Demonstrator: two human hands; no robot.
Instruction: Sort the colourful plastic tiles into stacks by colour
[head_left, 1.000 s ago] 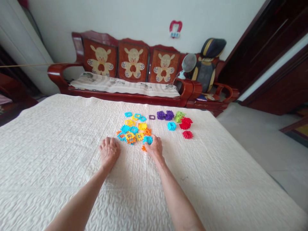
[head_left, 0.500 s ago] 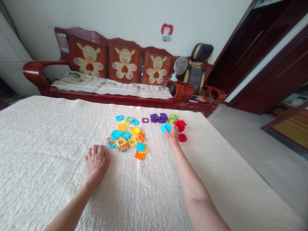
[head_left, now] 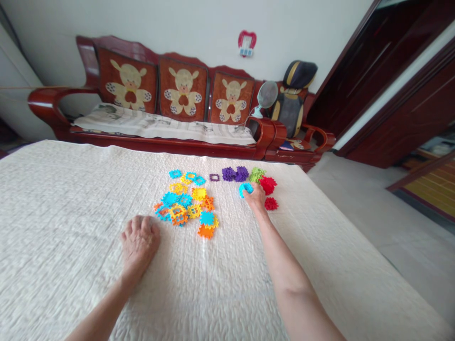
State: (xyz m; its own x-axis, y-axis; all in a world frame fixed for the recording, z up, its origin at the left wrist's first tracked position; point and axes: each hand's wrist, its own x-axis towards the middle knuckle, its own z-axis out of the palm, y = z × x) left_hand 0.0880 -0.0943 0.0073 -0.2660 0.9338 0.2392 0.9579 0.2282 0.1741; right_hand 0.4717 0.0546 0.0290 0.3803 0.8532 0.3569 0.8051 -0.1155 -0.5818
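Observation:
My right hand (head_left: 256,196) is closed on blue interlocking tiles (head_left: 245,190), with thumb and fingers around their edge. Beside it lie green tiles (head_left: 257,174), a red pile (head_left: 268,185) and a smaller red group (head_left: 271,203). My left hand (head_left: 140,240) rests palm down on the white quilted cover, fingers a little apart and holding nothing. Just beyond that hand spreads a loose heap of blue, yellow and orange tiles, among them a yellow tile (head_left: 199,193), a blue tile (head_left: 207,218) and an orange tile (head_left: 205,231).
Purple tiles (head_left: 235,174) stand grouped at the far side, with one dark purple frame tile (head_left: 214,177) to their left. The quilted cover (head_left: 220,293) spreads under everything. Behind it are a wooden sofa (head_left: 159,140) with bear cushions and a small fan (head_left: 267,94).
The view has shifted slightly. My right hand stays at the same spot with the blue tiles, and my left hand remains on the cover. No tile has clearly moved.

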